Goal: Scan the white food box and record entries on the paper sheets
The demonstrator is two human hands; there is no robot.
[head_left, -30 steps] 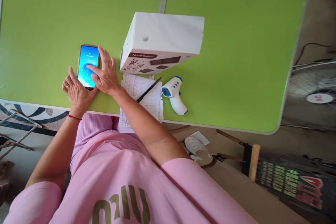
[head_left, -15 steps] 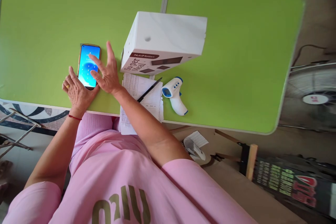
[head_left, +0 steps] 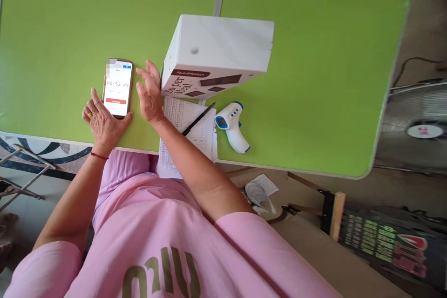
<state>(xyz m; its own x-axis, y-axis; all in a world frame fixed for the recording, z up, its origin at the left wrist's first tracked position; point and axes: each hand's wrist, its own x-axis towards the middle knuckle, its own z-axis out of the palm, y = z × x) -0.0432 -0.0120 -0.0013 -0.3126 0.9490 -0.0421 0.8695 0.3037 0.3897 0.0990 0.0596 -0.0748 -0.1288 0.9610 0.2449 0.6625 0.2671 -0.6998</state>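
Note:
A smartphone in a brown case lies face up on the green table, its white screen reading 00:52:49 above a red button. My left hand rests at the phone's lower left corner, thumb and fingers spread around its bottom end. Between the phone and a white box, my right hand hovers with its fingers apart and nothing in them. The white box, printed "NutriMotion Super Meal", stands just right of that hand. Below the box are printed sheets with a black pen lying across them, partly covered by my right forearm.
A white and blue infrared thermometer lies right of the sheets. The green table ends at a pale edge near my lap. Off its right side stands a fan; a folding metal frame is at lower left.
My right hand has drawn back to the right, away from the phone. The phone's screen has switched from a blue keypad to a white page with a timer. My left hand stays put.

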